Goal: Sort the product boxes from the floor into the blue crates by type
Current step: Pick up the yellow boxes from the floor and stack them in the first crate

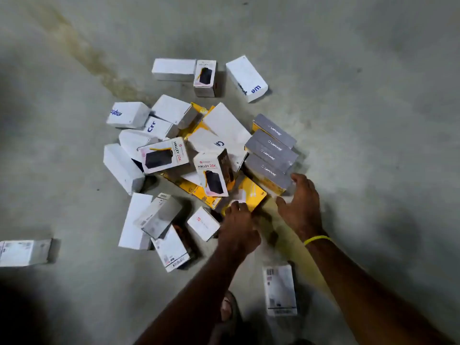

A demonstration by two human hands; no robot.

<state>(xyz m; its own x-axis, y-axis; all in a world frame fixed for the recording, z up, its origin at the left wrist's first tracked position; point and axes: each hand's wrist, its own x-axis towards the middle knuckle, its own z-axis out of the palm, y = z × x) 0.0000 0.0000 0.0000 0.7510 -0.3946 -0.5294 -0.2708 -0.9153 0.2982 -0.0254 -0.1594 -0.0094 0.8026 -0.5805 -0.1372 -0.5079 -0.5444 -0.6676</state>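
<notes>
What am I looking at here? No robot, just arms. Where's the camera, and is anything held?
There is no machine: a person works with bare hands. The single picture comes from a camera worn on their head, looking down at a concrete floor. A loose pile of product boxes lies there: white boxes, power-bank boxes, grey boxes in a row, and a yellow box nearest the person. The left hand reaches the near edge of the yellow box; blur hides whether it grips it. The right hand is spread open beside the grey boxes and holds nothing. No crates are in view.
</notes>
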